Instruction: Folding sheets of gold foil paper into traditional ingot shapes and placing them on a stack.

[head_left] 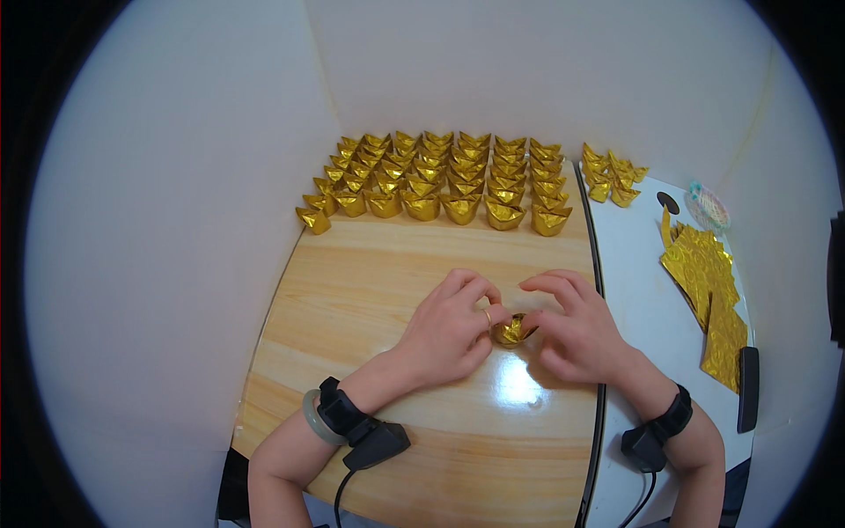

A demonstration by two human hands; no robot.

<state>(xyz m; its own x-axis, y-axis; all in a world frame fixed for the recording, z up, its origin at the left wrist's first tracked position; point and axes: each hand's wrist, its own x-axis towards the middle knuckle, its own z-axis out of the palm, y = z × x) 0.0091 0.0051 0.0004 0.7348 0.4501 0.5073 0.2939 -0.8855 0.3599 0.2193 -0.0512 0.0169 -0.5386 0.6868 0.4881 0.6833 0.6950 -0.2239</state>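
Both hands — left [449, 330], right [572, 330] — pinch one gold fold [512, 331]; finished rows [440, 176] behind, foil sheets [709, 290] to the right.

A small ingot-shaped piece of folded shiny gold paper [512, 331] sits low on the light wooden table, near its right edge. It is pinched between the fingertips of the left hand [449, 330] and the right hand [576, 333], and is partly hidden by them.

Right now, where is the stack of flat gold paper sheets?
In the head view, the gold paper sheets lie on the white table, beyond the right hand.
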